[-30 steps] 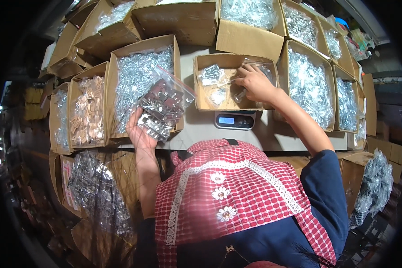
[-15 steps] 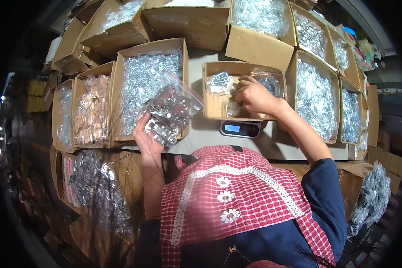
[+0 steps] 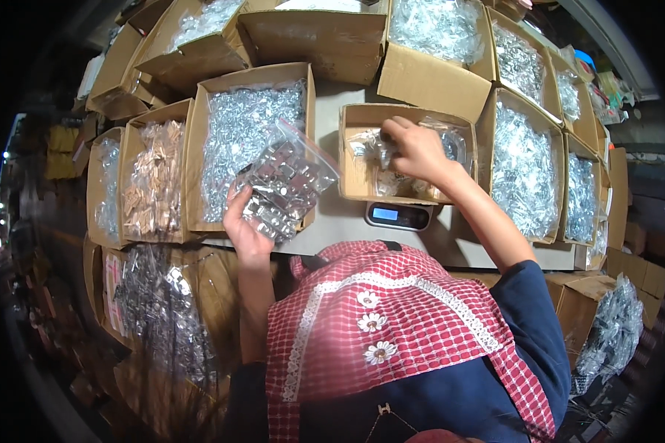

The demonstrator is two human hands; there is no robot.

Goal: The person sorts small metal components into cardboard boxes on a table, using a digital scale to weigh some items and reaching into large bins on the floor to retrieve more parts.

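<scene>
My left hand (image 3: 248, 227) grips the lower edge of a clear zip bag (image 3: 292, 176) full of shiny metal fittings, tilted in front of a large carton. Inside a small open cardboard box (image 3: 358, 193), my right hand (image 3: 420, 153) has its fingers curled on a small clear packet (image 3: 383, 153); what the packet contains is hard to make out. Other small clear packets (image 3: 454, 140) lie at the right side of this box, partly behind the hand. A digital scale (image 3: 397, 215) with a lit blue display sits at the box's near side.
Cartons of bagged metal parts (image 3: 251, 118) and wooden pegs (image 3: 155, 170) stand at left. More cartons with clear bags (image 3: 524, 162) line the right and back. Below the table's left side is a pile of clear bags (image 3: 166, 317); another bag (image 3: 613, 332) is at lower right.
My right hand has shifted slightly left and closed its fingers on a packet in the small box. My left hand still holds the zip bag, nearly unmoved.
</scene>
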